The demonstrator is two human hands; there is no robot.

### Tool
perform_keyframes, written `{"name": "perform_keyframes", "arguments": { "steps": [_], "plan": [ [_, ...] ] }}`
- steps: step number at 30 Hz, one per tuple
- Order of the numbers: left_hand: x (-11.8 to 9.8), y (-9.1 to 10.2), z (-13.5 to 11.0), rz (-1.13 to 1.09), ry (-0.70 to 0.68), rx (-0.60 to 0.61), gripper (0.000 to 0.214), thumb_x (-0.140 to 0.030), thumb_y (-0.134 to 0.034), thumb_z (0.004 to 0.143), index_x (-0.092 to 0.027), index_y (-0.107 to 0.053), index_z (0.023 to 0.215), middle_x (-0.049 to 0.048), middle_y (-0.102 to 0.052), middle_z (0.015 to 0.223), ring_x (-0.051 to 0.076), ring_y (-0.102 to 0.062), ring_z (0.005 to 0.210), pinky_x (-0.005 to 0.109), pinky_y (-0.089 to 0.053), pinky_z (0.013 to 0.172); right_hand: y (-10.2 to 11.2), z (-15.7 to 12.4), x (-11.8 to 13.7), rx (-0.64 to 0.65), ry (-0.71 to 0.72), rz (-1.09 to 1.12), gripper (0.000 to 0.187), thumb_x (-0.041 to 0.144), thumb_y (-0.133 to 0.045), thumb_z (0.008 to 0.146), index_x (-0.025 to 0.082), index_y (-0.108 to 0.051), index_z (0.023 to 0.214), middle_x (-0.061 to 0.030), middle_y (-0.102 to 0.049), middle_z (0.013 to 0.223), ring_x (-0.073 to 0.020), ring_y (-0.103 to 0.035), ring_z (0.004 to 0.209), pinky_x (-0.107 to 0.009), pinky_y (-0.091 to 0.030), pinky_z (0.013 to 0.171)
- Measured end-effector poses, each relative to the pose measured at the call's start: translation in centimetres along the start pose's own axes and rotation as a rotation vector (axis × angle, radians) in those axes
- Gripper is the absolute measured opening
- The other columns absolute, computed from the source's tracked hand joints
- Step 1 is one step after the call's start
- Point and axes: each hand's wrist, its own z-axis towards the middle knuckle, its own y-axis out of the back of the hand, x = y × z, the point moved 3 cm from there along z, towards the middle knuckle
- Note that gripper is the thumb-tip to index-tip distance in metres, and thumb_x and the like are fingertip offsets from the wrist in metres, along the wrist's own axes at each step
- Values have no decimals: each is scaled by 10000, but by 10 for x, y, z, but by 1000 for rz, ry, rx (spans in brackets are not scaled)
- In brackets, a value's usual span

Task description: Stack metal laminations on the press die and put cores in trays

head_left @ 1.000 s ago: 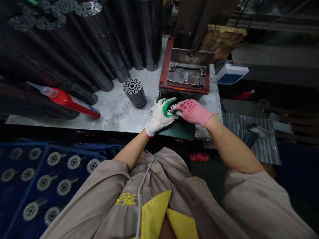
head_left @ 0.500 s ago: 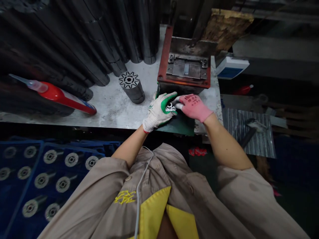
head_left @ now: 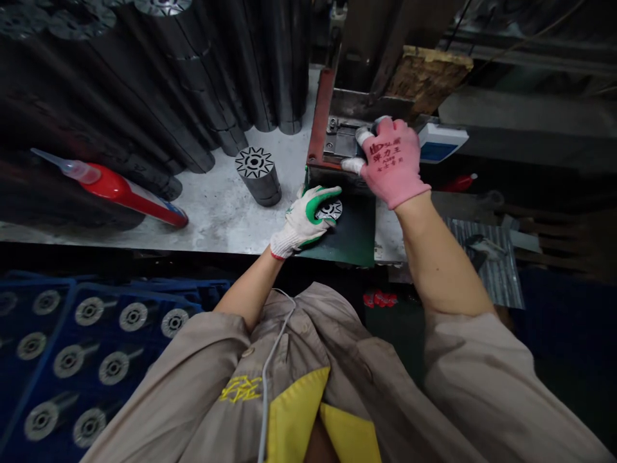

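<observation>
My left hand [head_left: 303, 222], in a white glove with a green palm, is shut around a small slotted steel lamination stack [head_left: 330, 209] resting on a dark green mat [head_left: 354, 235]. My right hand [head_left: 391, 162], in a pink glove, grips a steel tab on the die plate [head_left: 342, 138] of a red-framed press fixture [head_left: 315, 109]. The glove covers most of the tab. A short star-slotted steel stack [head_left: 256, 183] stands upright on the steel bench [head_left: 212, 222], left of my left hand.
Tall dark lamination columns [head_left: 193, 83] lie and stand along the bench's back left. A red adhesive tube [head_left: 130, 202] lies near them. Blue crates [head_left: 43, 321] holding steel rotors sit below left. A white-and-blue box [head_left: 443, 143] stands right of the fixture.
My right hand has moved up and away from the small stack onto the fixture's die plate. My left hand stays on the stack, which now shows more on the mat.
</observation>
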Motion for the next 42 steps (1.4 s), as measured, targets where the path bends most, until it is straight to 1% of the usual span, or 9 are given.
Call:
{"name": "perform_keyframes", "arguments": {
  "steps": [6,12,18,21,26,30,35,38,42],
  "plan": [
    [0,-7,0,70,6,4,801,-708,-656,932,-243,-540,1574,108,-632,1544,341,-512,1512,570,-214,1375,-3,-41,16,115,-49,160,587,555,-375,1066,261,-615,1514,-158,-703,1379,-393,-607,1270,-558,-500,1040],
    [1,-15,2,92,40,-32,753,-504,-750,883,-234,-557,1559,89,-647,1530,337,-543,1476,551,-227,1376,-23,-74,73,465,38,84,425,152,-398,1056,141,-722,1330,-202,-712,1369,-312,-699,1213,-408,-537,964],
    [-3,-8,3,76,40,12,714,-512,-718,897,-248,-573,1544,76,-639,1548,346,-543,1483,594,-216,1373,-9,-58,94,608,139,-42,395,94,-415,1033,123,-755,1231,-213,-769,1248,-316,-734,1174,-381,-537,866],
    [-3,-6,4,5,58,-13,716,-603,-702,911,-244,-595,1520,82,-641,1545,341,-573,1457,580,-293,1352,4,-49,67,489,132,41,340,303,-518,1072,174,-754,1281,-172,-765,1298,-325,-711,1198,-409,-542,955],
    [-3,-10,6,-59,184,-121,576,-566,-636,983,-248,-637,1464,71,-711,1442,275,-692,1309,539,-343,1345,2,-15,-1,-50,-35,95,594,603,-488,1080,156,-654,1432,-210,-663,1392,-412,-606,1289,-559,-498,1037],
    [-7,-15,7,46,171,-127,581,-509,-699,947,-250,-635,1463,79,-695,1464,293,-659,1357,572,-297,1365,-4,-3,-6,-104,6,71,652,673,-470,1069,123,-700,1334,-213,-656,1334,-422,-575,1299,-576,-472,1055],
    [-9,-14,5,77,143,-112,723,-622,-734,914,-233,-603,1509,111,-662,1508,330,-618,1400,605,-226,1375,7,-37,20,89,-48,76,440,399,-426,1119,192,-736,1354,-167,-748,1275,-336,-678,1181,-466,-543,977],
    [-10,-13,5,111,120,-82,842,-689,-771,864,-211,-583,1532,125,-638,1535,354,-583,1428,603,-239,1364,-11,-51,35,281,5,175,394,311,-462,1098,220,-727,1375,-113,-775,1308,-303,-698,1216,-430,-540,1025],
    [-12,-12,6,115,108,-59,763,-637,-758,894,-226,-591,1516,102,-654,1520,332,-598,1403,588,-251,1352,-27,-49,44,521,109,68,365,278,-496,1072,169,-760,1298,-136,-779,1300,-293,-702,1235,-388,-505,1059]
  ]
}}
